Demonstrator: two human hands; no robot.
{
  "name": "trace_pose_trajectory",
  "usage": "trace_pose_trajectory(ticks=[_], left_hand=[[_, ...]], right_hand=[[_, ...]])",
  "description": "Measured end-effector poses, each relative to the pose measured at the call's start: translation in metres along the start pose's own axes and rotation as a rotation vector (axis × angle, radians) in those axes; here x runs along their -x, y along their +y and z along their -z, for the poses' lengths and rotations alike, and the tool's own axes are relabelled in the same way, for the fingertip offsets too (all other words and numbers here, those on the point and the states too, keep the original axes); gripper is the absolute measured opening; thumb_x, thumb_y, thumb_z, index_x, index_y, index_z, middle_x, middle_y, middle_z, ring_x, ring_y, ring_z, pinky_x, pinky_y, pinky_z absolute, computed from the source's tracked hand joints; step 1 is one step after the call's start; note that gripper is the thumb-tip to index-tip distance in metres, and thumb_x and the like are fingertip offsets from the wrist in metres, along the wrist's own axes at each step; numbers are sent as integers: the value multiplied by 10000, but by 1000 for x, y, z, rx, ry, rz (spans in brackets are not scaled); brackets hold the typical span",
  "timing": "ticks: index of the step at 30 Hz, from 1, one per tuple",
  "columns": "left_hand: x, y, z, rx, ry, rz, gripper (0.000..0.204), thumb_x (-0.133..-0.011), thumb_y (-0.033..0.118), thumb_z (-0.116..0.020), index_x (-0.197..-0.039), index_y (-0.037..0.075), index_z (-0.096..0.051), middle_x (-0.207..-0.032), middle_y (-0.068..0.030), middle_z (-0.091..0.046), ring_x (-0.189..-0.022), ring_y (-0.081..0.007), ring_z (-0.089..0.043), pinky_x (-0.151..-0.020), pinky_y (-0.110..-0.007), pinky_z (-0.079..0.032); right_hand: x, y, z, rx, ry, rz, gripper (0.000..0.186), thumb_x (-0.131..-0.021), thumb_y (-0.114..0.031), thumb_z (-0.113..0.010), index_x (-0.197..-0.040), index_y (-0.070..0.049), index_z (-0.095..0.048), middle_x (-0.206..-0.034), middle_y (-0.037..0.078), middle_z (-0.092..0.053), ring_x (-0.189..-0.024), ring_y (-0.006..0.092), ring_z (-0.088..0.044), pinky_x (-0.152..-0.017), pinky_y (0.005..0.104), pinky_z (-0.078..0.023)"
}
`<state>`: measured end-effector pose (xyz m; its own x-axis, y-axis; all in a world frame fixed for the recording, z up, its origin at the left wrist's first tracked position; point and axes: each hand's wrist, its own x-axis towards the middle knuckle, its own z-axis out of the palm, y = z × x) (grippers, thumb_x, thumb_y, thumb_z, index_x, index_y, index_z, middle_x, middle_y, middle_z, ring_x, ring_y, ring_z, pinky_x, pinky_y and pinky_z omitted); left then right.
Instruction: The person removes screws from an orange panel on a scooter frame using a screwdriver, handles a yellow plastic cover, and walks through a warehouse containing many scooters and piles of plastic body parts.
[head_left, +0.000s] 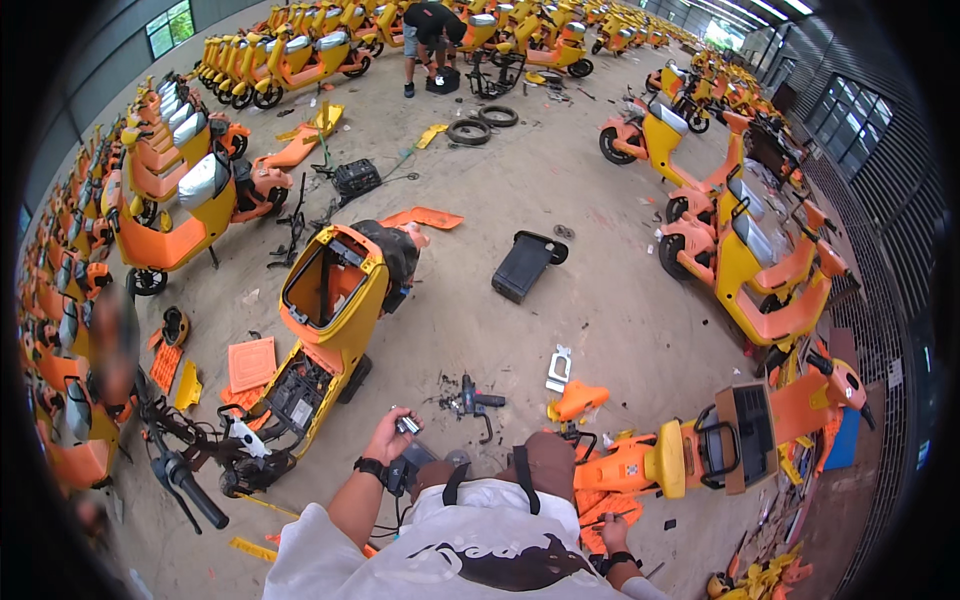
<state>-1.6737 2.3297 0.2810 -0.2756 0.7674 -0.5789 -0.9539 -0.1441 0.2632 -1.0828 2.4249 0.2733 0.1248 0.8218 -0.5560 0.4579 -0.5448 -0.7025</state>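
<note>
My left hand (pixel 386 440) is closed around a small silver metal part (pixel 407 425). Close to it stands a partly stripped yellow-and-orange scooter (pixel 352 345), its seat compartment uncovered and its footboard wiring bare. The scooter's black handlebar grip (pixel 205 503) points toward me at the left. Low on the right, my right hand (pixel 614 535) has its fingers curled beside an orange ribbed panel (pixel 608 505); what it holds, if anything, is too small to make out. On the floor ahead of my knees lies a black-handled part (pixel 478 398) among dark scraps.
A black box-shaped part (pixel 525 268) lies on the concrete ahead. To my right are another orange scooter body (pixel 615 468) and an open cardboard box (pixel 750 435). Scooter rows line both sides. A person (pixel 432 40) bends over near two loose tires (pixel 470 131) farther off.
</note>
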Motion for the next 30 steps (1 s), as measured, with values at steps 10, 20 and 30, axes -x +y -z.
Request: trace_pose_trajectory(ticks=[10,20,30], left_hand=[[-133,6,-54,175,362,-38,98,-885,84,-625,-889,55,-532,-828,-105,-581,-790,-264,-597,-857,-543,-534],[-362,98,-303,207,153,-330,158,-875,101,-655,-842,67,-504,-709,-75,-559,-654,-227,-561,-646,-391,-526],[-453,82,-162,59,772,-37,315,-865,345,-601,-1033,91,-522,-890,-131,-576,-800,-333,-612,-646,-493,-524]], right_hand=[[-169,-132,-50,176,3,81,331,-978,-226,-472,-920,71,-605,-795,167,-669,-630,289,-668,-613,396,-535],[-441,-412,-95,193,123,394,290,-967,-206,-492,-936,37,-647,-865,178,-692,-710,310,-674,-685,404,-534],[-516,-453,-95,125,168,402,314,-980,-205,-466,-893,59,-614,-820,150,-669,-565,232,-635,-487,334,-529]])
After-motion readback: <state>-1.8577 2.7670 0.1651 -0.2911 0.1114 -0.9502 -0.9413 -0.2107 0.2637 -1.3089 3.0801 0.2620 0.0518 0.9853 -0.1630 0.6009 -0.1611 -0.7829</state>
